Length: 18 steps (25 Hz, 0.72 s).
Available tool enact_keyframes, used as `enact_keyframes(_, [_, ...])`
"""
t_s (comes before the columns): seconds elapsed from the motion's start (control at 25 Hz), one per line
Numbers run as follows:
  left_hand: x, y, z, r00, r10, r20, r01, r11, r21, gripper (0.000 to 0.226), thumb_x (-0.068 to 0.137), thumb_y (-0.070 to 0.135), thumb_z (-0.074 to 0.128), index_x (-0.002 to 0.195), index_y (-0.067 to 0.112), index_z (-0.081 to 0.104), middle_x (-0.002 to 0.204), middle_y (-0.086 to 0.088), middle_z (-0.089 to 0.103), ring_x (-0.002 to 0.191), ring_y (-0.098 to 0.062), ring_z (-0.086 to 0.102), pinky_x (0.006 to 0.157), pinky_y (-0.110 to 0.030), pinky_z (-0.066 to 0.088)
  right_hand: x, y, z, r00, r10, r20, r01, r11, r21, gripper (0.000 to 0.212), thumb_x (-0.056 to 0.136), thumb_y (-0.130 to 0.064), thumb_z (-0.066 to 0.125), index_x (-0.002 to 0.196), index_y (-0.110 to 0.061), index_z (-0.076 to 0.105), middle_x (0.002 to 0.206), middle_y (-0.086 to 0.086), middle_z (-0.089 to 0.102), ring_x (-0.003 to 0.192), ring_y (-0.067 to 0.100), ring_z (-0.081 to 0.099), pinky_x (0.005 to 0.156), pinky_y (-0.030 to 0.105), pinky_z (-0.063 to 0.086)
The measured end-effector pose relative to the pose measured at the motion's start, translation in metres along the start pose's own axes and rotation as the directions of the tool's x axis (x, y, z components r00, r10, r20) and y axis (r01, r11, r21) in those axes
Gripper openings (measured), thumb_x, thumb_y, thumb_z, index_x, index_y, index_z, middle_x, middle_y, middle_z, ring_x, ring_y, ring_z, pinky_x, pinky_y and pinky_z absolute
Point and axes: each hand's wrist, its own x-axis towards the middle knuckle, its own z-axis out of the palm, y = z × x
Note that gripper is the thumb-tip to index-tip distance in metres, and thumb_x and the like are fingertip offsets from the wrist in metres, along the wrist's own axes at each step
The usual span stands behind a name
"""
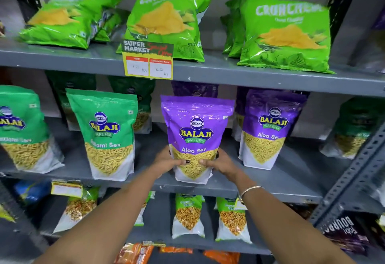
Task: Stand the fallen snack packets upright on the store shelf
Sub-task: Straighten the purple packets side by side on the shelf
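At centre frame, the left hand (166,162) and right hand (219,162) clasp the lower sides of the purple packet (196,130), thumbs across its front. Each grip is closed on the packet, which stands upright at the front edge of the middle shelf (260,188). Holding it low on both sides likely steadies the flat base while it settles. At upper left, green packets (62,22) lie tipped on the top shelf (208,72), probably still to be stood.

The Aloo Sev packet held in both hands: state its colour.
Purple Aloo Sev packet with a clear lower window, seen in the head view.
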Motion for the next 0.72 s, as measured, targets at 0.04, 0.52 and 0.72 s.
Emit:
enact_keyframes(0.04, [-0.002,-0.001,-0.001,1.0,-0.007,0.003,0.007,1.0,0.021,0.057,0.047,0.025,0.085,0.097,0.02,0.058,0.114,-0.008,0.069,0.102,-0.02,0.064,0.092,-0.036,0.053,-0.003,-0.001,0.001,1.0,0.008,-0.001,-0.008,1.0,-0.006,0.057,0.073,0.003,0.072,0.125,-0.002,0.05,0.124,0.019,0.062,0.098,0.023,0.063,0.065,0.012,0.057])
enact_keyframes(0.52, [-0.029,0.002,0.011,0.979,0.087,-0.183,-0.027,0.952,0.306,0.111,0.056,0.04,0.082,0.142,0.01,0.019,0.15,-0.013,0.026,0.141,-0.027,0.023,0.111,-0.043,0.027,-0.028,-0.008,-0.004,0.987,0.126,-0.101,-0.134,0.988,-0.077,0.074,0.074,-0.013,0.076,0.133,-0.003,0.033,0.14,0.016,0.046,0.118,0.022,0.053,0.095,0.03,0.048])
enact_keyframes(0.72, [-0.046,0.014,0.044,0.548,0.744,-0.383,-0.336,0.614,0.714,0.083,0.07,0.058,0.049,0.133,0.008,0.029,0.145,-0.014,0.028,0.135,-0.028,0.021,0.107,-0.047,0.02,-0.042,0.001,-0.068,0.888,0.087,-0.451,-0.196,0.96,-0.2,0.082,0.073,-0.024,0.076,0.135,0.003,0.03,0.139,0.02,0.044,0.128,0.032,0.044,0.103,0.039,0.039])
